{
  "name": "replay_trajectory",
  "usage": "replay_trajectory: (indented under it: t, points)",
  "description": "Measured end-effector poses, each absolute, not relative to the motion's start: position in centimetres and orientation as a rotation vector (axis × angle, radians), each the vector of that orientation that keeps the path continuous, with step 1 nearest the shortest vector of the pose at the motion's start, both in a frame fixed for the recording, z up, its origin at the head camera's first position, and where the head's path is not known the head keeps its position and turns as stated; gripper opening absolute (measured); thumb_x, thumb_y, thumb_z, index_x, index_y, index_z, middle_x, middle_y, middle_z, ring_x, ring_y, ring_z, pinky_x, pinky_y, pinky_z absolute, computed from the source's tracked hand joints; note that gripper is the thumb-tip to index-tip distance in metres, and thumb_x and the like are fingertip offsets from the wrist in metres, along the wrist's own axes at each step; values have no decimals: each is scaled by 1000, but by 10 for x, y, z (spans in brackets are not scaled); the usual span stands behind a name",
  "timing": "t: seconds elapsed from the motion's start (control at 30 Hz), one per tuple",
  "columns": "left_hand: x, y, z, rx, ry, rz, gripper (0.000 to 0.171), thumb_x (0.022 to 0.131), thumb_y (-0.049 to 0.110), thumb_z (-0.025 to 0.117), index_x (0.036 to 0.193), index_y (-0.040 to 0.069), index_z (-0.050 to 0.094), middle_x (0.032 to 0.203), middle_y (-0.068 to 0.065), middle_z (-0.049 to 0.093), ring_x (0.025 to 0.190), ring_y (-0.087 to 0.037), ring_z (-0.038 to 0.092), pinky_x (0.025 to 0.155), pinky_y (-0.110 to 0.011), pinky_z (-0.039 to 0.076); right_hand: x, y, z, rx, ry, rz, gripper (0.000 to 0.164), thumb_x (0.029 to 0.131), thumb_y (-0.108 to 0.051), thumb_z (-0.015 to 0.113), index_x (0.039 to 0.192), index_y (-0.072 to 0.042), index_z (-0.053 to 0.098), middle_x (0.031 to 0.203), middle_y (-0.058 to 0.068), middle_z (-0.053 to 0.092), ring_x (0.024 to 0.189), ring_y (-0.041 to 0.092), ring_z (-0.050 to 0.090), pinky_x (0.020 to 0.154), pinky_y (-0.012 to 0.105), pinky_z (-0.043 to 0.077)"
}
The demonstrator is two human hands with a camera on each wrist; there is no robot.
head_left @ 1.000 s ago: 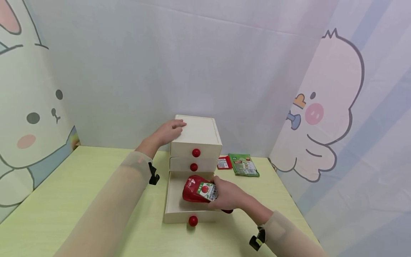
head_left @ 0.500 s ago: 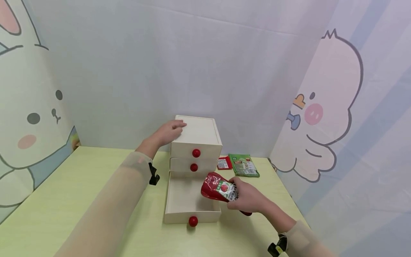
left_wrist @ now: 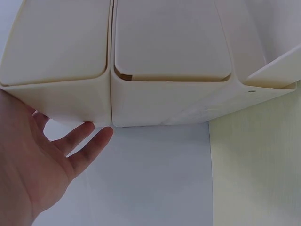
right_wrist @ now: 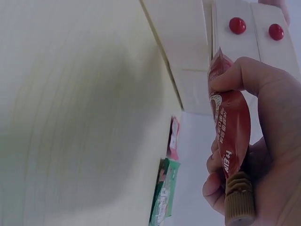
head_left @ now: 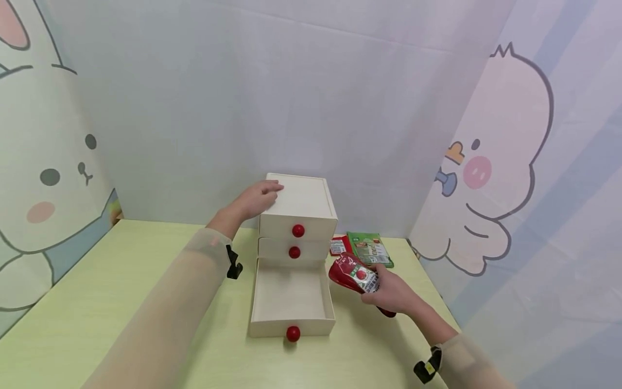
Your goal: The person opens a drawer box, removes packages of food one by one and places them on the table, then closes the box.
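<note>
My right hand grips a red ketchup pouch to the right of the pulled-out bottom drawer. In the right wrist view the thumb presses on the ketchup pouch, and its ribbed screw cap points toward the camera. At the upper left edge of the small white drawer cabinet rests my left hand. The left wrist view shows that hand with its fingers spread along the cabinet's side.
A green snack packet and a small red packet lie right of the cabinet. Red knobs stick out from the drawer fronts. A curtain with cartoon animals surrounds the pale yellow-green table.
My right hand has carried the ketchup pouch out from over the bottom drawer, to the right and slightly back. The left hand has kept its place on the cabinet.
</note>
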State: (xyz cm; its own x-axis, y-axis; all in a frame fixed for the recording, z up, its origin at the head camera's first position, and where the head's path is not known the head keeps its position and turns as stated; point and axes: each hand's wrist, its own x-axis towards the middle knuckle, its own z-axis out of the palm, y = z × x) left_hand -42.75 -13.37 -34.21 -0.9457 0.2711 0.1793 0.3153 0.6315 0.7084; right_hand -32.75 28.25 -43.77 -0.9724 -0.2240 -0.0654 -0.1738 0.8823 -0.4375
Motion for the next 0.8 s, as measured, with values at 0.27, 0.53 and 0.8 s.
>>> replay_trajectory:
  t: [0.27, 0.53, 0.8]
  points:
    - [-428, -132, -341, -498, -2790, -1206, 59, 111, 31, 38, 166, 13, 51, 182, -9, 30, 170, -39, 22, 137, -62, 21, -352, 291, -461, -245, 2947, -632, 88, 82, -38, 88, 148, 4, 50, 122, 15, 71, 101, 25, 67, 85, 47, 61]
    - [-428, -131, -341, -494, -2790, -1205, 59, 111, 30, 37, 166, 13, 50, 183, -9, 29, 171, -39, 21, 138, -61, 20, -371, 288, -482, -219, 2922, -602, 91, 82, -40, 89, 150, 5, 47, 127, 17, 69, 109, 27, 66, 97, 52, 60]
    - [-429, -133, -341, -494, -2787, -1208, 59, 111, 30, 37, 166, 13, 50, 182, -8, 30, 171, -38, 21, 138, -61, 19, -373, 279, -483, -263, 3003, -476, 93, 80, -40, 90, 154, 4, 53, 149, 30, 52, 130, 41, 56, 112, 62, 53]
